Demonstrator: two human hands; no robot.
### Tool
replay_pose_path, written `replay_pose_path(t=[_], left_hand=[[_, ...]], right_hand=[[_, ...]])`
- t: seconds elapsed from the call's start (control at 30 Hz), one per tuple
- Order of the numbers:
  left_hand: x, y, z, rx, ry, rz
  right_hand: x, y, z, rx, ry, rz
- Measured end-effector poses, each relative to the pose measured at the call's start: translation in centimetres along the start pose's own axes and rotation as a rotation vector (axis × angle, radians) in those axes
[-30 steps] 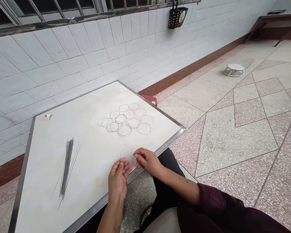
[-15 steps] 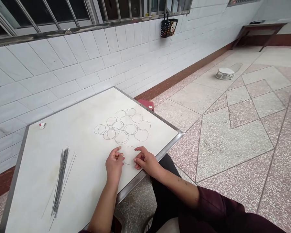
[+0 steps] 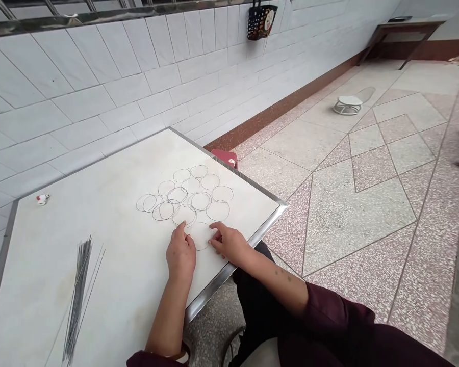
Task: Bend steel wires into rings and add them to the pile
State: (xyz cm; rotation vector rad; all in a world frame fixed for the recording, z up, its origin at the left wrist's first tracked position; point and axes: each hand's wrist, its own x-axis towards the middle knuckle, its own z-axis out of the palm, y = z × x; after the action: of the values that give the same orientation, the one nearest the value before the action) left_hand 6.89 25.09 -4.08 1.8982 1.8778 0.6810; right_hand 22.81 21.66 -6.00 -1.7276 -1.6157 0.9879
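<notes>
I have a thin wire ring (image 3: 202, 250) between my two hands, over the near right part of the white bench (image 3: 118, 229). Its open face points mostly upward; being nearly round, it shows me no clear long axis. My left hand (image 3: 181, 252) is at its left side, index finger stretched away from me, the others partly curled; my right hand (image 3: 229, 244) is at its right side, index finger and thumb apart. I cannot tell whether either actually grips the wire.

Just beyond lie the wire loops (image 3: 184, 196), a cluster spread flat, many overlapping. Well off to the left, the bundle of straight wires (image 3: 77, 300) runs lengthwise away from me, its far end leaning slightly right, with two loose wires (image 3: 95, 275) beside it. A small red-and-white object (image 3: 43, 199) sits near the far left corner. Past the bench's far right edge I see a red stool (image 3: 225, 157).
</notes>
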Motion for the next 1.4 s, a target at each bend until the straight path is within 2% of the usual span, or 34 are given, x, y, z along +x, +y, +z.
replay_pose_path(t=[0.13,0.23,0.33,0.53,0.73,1.03,1.4], left_hand=[[0.1,0.0,0.3,0.041,-0.019,0.028],[0.2,0.0,0.2,0.050,-0.038,0.036],[0.2,0.0,0.0,0.047,-0.039,0.032],[0.2,-0.5,0.0,0.013,-0.026,0.053],[0.1,-1.2,0.6,-0.012,0.020,0.100],[-1.1,-2.6,0.6,-0.100,0.070,0.145],[-1.4,-2.9,0.8,-0.139,0.087,0.146]], right_hand=[[0.0,-0.6,0.2,-0.130,0.086,-0.053],[0.4,-1.0,0.9,-0.284,0.188,-0.298],[1.4,-1.2,1.6,-0.317,0.186,-0.467],[2.5,-0.9,2.4,-0.361,0.118,-0.455],[2.6,-0.5,2.5,-0.385,0.153,-0.444],[2.9,-0.2,2.3,-0.414,0.135,-0.458],[3.3,0.4,2.5,-0.387,0.149,-0.488]])
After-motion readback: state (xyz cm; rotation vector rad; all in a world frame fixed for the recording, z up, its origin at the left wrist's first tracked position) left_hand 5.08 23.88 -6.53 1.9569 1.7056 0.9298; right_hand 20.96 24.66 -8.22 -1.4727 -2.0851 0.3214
